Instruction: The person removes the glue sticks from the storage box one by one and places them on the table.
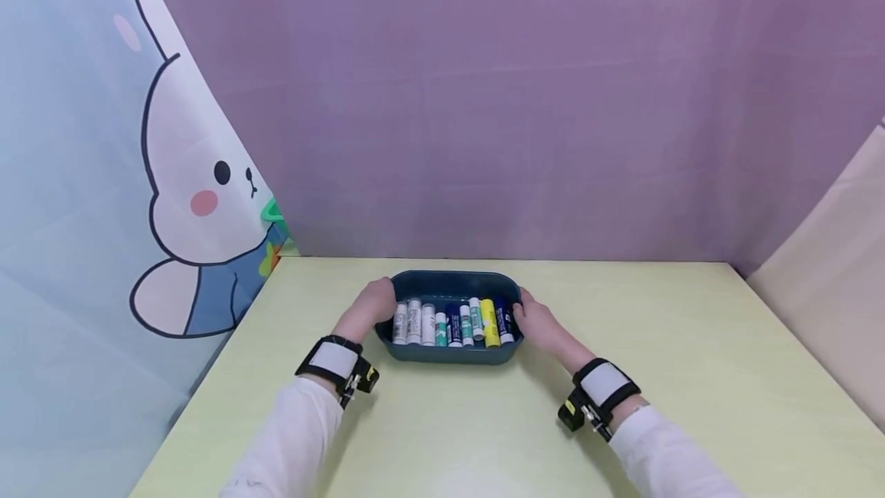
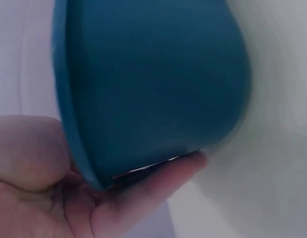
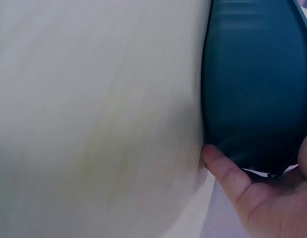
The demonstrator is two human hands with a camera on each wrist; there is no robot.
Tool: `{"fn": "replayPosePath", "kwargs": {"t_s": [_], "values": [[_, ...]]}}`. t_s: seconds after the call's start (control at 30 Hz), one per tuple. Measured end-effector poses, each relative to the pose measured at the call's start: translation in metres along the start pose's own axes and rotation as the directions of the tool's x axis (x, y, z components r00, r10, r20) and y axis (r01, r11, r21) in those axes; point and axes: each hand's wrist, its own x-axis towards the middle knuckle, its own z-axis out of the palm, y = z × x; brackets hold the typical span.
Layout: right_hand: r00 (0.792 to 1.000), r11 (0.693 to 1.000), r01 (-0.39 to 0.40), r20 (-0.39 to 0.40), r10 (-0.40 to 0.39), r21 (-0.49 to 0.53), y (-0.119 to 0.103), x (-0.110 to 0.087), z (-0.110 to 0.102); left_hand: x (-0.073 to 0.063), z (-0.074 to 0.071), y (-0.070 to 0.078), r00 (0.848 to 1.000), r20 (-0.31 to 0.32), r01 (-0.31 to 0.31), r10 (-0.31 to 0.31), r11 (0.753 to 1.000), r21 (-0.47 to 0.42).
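A dark teal oval basin (image 1: 449, 355) is at the far middle of the table, with several glue sticks (image 1: 452, 326) standing in a row inside. Most of the sticks are white, green or navy, and one is yellow. My left hand (image 1: 376, 300) grips the basin's left end, its thumb over the rim and a finger (image 2: 153, 186) along the outer wall. At the opposite end my right hand (image 1: 539, 321) holds the rim in the same way, with one finger (image 3: 228, 171) under the lower edge. Both wrist views show the basin's outer wall close up; its contents are hidden there.
The pale yellow table (image 1: 691, 360) stretches to both sides and toward me. Behind its far edge hangs a purple cloth (image 1: 512, 114). A blue cloth with a cartoon figure (image 1: 200, 214) borders the left, and a cream cloth (image 1: 830, 275) the right.
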Motion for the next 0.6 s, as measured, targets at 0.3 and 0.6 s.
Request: {"fn": "replayPosePath", "kwargs": {"t_s": [0.3,0.6], "values": [[0.997,0.977,-0.040,0.054,0.052,-0.209,-0.017,0.005,-0.020,-0.002,-0.006,0.010,0.999,0.007,0.042,-0.043,0.993,0.114],[0.999,0.960,-0.007,0.030,0.016,-0.280,-0.055,0.007,-0.047,0.002,-0.009,0.007,1.000,0.023,0.008,-0.012,0.985,0.170]]}}
